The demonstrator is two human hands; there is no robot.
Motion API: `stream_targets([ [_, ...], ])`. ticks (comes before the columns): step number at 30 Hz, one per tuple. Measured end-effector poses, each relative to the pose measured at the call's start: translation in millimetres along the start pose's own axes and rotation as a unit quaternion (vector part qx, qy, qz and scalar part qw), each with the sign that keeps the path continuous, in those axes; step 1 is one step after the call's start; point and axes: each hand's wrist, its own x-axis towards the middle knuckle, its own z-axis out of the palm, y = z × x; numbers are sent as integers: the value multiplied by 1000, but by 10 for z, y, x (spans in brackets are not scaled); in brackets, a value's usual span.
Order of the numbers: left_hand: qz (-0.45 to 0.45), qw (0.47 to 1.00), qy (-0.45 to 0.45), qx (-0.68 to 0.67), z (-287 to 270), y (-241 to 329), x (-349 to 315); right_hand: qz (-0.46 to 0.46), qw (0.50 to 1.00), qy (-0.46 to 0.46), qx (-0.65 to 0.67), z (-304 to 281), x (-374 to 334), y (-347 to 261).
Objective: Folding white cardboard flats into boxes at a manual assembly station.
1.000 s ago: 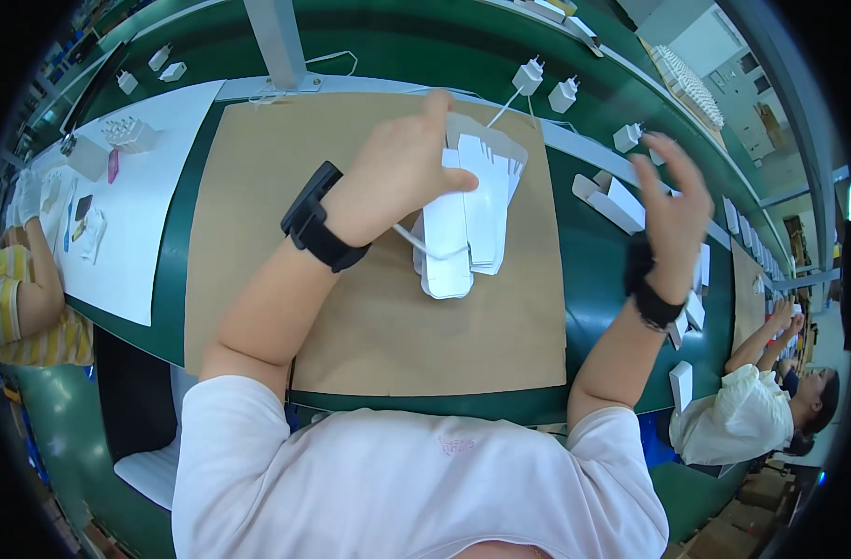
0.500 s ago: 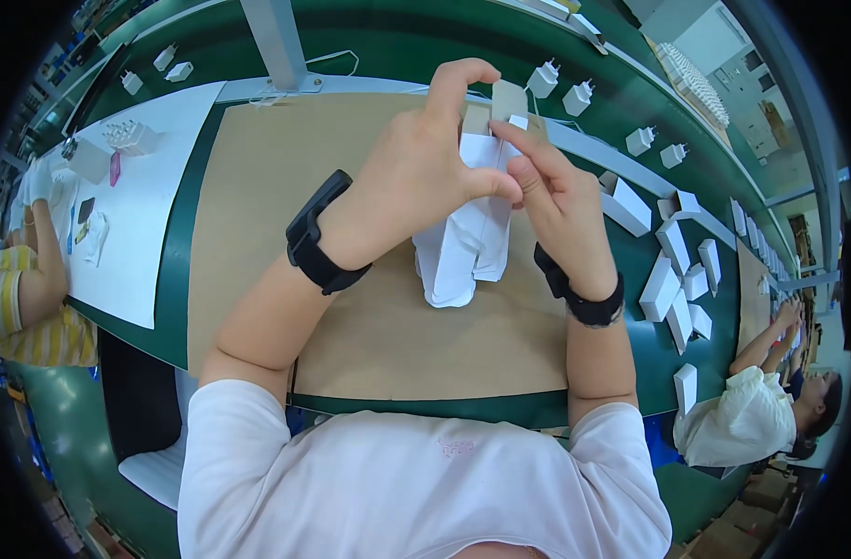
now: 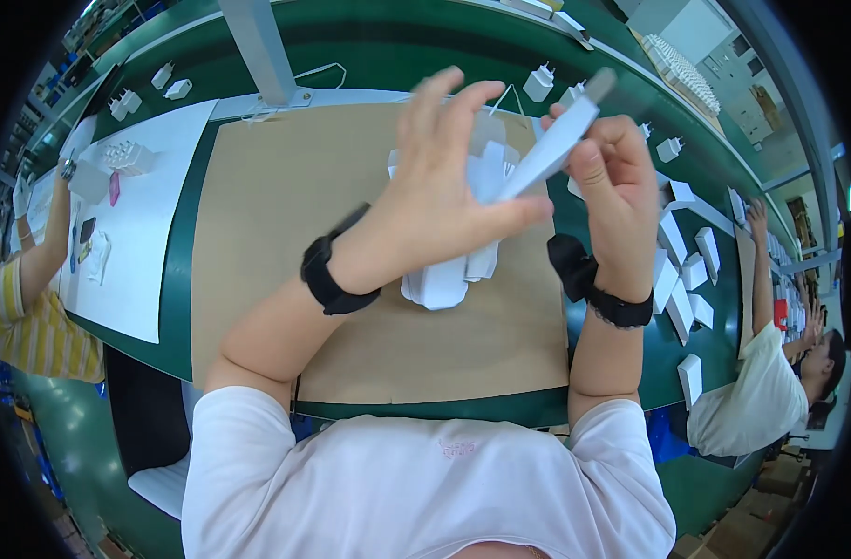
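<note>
My right hand [image 3: 619,191] grips a slim white carton [image 3: 558,144] between thumb and fingers. It is tilted up to the right, its upper end flap blurred by motion. My left hand [image 3: 435,191] is open, thumb and fingers spread, above a pile of flat white carton blanks [image 3: 435,287]. The thumb comes close to the carton's lower end; I cannot tell whether it touches. My left hand hides much of the pile, which lies on a brown cardboard sheet [image 3: 258,242].
Several folded white boxes [image 3: 679,312] lie on the green table at right. White plug adapters [image 3: 539,82] stand along the back, behind a metal post [image 3: 260,56]. One person [image 3: 43,298] works at far left, another [image 3: 756,401] at far right.
My right hand has moved right, bringing the carton up and away from the pile, tilted. My left hand's fingers have spread. The person at right has stretched an arm out.
</note>
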Motion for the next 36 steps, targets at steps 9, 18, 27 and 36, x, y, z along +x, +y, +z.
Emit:
stream_targets([
  [9, -84, 957, -47, -272, 64, 111, -64, -72, 997, 3, 12, 311, -93, -69],
  [18, 20, 952, 15, -304, 25, 26, 5, -31, 995, 28, 89, 330, -62, -25],
  [27, -16, 958, -66, -278, -12, 20, 13, -20, 997, -18, 78, 203, -124, 138],
  [36, -91, 949, -158, -257, -131, -89, -14, 30, 998, -9, 49, 67, -26, 57],
])
